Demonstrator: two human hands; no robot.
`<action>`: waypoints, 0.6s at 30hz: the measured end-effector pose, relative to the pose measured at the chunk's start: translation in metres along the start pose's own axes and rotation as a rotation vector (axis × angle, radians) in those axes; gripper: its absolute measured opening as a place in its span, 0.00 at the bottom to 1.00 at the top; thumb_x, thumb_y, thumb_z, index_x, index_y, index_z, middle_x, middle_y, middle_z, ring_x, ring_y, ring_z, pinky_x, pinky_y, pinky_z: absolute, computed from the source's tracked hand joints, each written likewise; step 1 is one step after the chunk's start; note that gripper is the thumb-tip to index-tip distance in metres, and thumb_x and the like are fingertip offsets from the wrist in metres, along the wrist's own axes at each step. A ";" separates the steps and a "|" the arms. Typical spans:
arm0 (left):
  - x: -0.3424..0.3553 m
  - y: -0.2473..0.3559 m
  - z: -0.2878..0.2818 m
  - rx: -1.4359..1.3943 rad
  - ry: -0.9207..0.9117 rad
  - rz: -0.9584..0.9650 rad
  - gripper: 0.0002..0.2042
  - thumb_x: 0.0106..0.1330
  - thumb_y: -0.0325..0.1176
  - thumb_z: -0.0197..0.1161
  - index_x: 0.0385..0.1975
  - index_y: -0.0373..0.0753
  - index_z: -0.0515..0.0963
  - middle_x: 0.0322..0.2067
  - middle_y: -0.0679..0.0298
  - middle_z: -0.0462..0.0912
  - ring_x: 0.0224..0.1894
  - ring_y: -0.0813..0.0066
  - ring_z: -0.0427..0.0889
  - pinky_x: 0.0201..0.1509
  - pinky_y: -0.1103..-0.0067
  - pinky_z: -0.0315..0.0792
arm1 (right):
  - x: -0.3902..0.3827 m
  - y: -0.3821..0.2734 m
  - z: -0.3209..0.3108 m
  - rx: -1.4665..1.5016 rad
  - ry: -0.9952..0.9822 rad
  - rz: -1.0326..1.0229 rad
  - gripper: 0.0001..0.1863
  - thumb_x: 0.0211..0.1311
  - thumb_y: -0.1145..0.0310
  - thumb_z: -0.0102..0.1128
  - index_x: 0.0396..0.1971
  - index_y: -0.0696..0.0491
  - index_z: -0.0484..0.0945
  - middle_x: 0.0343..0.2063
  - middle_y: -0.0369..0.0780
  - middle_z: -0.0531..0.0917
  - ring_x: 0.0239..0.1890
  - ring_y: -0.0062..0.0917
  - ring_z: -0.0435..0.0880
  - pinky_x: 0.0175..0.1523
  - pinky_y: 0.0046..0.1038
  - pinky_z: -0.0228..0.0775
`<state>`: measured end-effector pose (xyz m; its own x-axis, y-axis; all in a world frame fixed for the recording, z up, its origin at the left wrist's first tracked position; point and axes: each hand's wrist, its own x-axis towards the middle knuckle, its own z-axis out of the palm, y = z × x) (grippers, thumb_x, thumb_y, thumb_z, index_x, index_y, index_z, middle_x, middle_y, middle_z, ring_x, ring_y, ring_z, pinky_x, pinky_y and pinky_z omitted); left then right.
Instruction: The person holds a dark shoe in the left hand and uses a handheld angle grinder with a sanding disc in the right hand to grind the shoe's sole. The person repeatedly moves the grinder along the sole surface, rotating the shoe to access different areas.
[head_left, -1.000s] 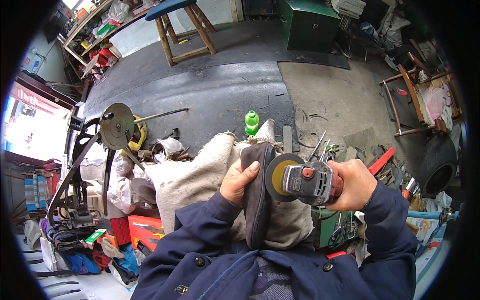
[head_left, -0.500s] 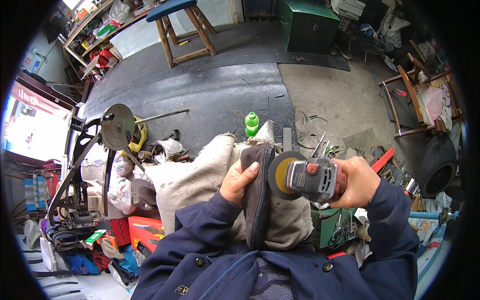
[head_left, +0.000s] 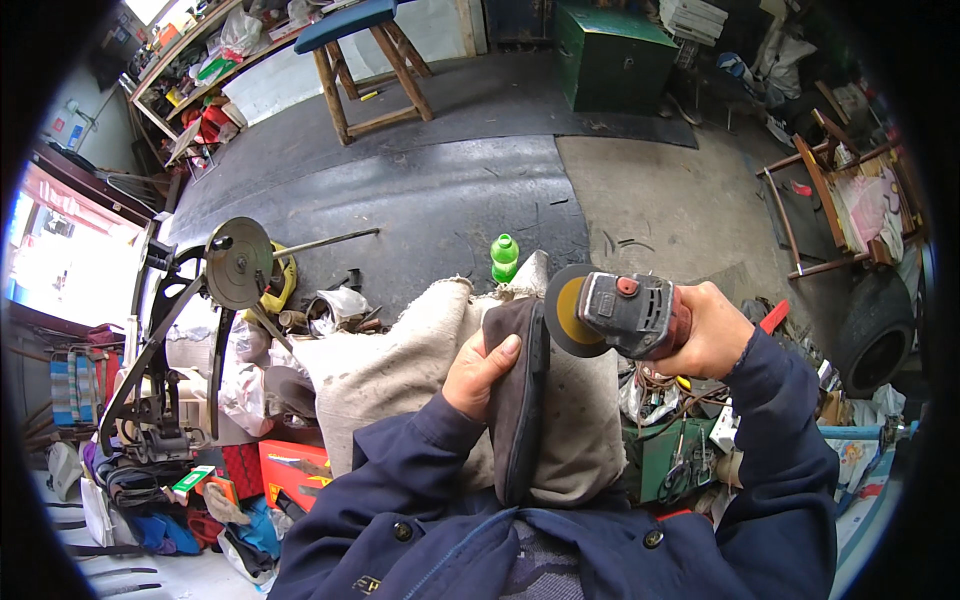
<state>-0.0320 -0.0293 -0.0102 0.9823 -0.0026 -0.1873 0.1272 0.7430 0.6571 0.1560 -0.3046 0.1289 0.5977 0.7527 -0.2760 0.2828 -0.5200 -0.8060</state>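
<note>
A dark brown shoe stands on edge over the pale cloth on my lap, its black sole facing right. My left hand is closed on the shoe's left side, thumb lying across the upper. On the right, my right hand grips the body of a grey and red angle grinder. The grinder's round disc, yellow in the middle with a dark rim, is beside the sole's far end. Whether disc and sole touch, I cannot tell.
A green bottle stands just beyond the cloth. Left of me is a black cranked machine with a metal wheel. A blue-topped stool and green chest stand far off. A tyre lies at the right.
The grinder and my right hand have moved away from me and slightly right, toward the sole's far end. The shoe has shifted a little in my left hand.
</note>
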 end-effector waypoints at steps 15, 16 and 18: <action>0.000 -0.003 0.006 -0.021 0.015 0.021 0.23 0.85 0.38 0.65 0.74 0.34 0.74 0.64 0.59 0.87 0.63 0.70 0.87 0.70 0.70 0.79 | -0.008 -0.005 0.005 -0.189 -0.116 -0.094 0.30 0.40 0.68 0.87 0.48 0.56 0.87 0.32 0.45 0.91 0.32 0.32 0.91 0.47 0.34 0.85; 0.000 -0.003 0.006 -0.033 0.009 0.032 0.23 0.85 0.38 0.65 0.74 0.34 0.74 0.64 0.59 0.87 0.63 0.70 0.87 0.70 0.70 0.79 | -0.004 -0.002 0.002 -0.100 -0.136 -0.044 0.28 0.41 0.64 0.87 0.47 0.54 0.88 0.31 0.43 0.93 0.34 0.32 0.94 0.46 0.32 0.85; 0.000 -0.003 0.004 -0.033 -0.003 0.027 0.23 0.85 0.38 0.65 0.74 0.34 0.74 0.64 0.59 0.87 0.63 0.70 0.87 0.70 0.71 0.79 | 0.003 0.004 0.000 0.074 -0.130 0.040 0.27 0.43 0.68 0.86 0.46 0.57 0.88 0.33 0.40 0.93 0.35 0.23 0.91 0.47 0.30 0.84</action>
<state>-0.0318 -0.0342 -0.0099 0.9858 0.0151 -0.1675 0.0965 0.7648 0.6370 0.1597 -0.3045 0.1246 0.5042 0.7804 -0.3699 0.2016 -0.5229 -0.8282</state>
